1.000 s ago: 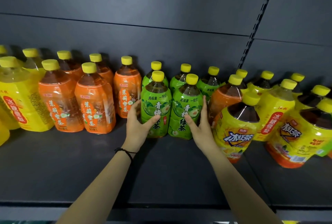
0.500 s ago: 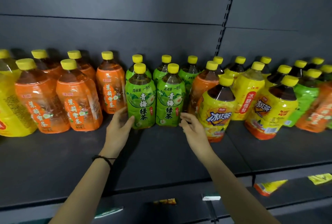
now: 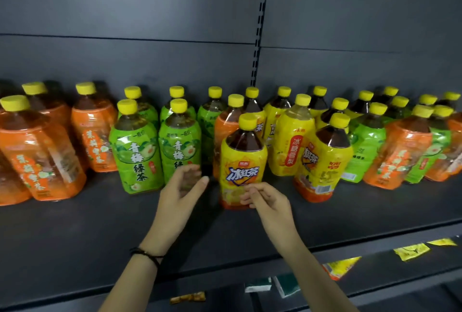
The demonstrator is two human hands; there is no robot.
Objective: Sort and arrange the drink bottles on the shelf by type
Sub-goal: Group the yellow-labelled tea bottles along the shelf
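Yellow-capped drink bottles line a dark shelf [image 3: 75, 236]. Orange-labelled bottles [image 3: 42, 159] stand at the left, green-labelled ones [image 3: 136, 154] beside them. A yellow iced-tea bottle [image 3: 241, 161] stands forward in the middle, with an orange bottle [image 3: 223, 126] behind it. To the right, yellow [image 3: 293, 141], green [image 3: 365, 151] and orange [image 3: 402, 154] bottles are mixed. My left hand [image 3: 180, 189] hovers open in front of the second green bottle [image 3: 180, 144], holding nothing. My right hand [image 3: 267, 199] is at the base of the yellow iced-tea bottle, fingers loosely curled and apart, not gripping it.
The shelf's back panel has a slotted upright [image 3: 260, 24] at the middle. A lower shelf [image 3: 375, 276] shows yellow packets [image 3: 411, 251] and small dark packs [image 3: 258, 286]. Bare shelf surface lies in front of the bottles.
The view has swung right, bringing more mixed bottles into sight. Both hands have left the two front green bottles and shifted right; my right hand now sits at the yellow iced-tea bottle's base.
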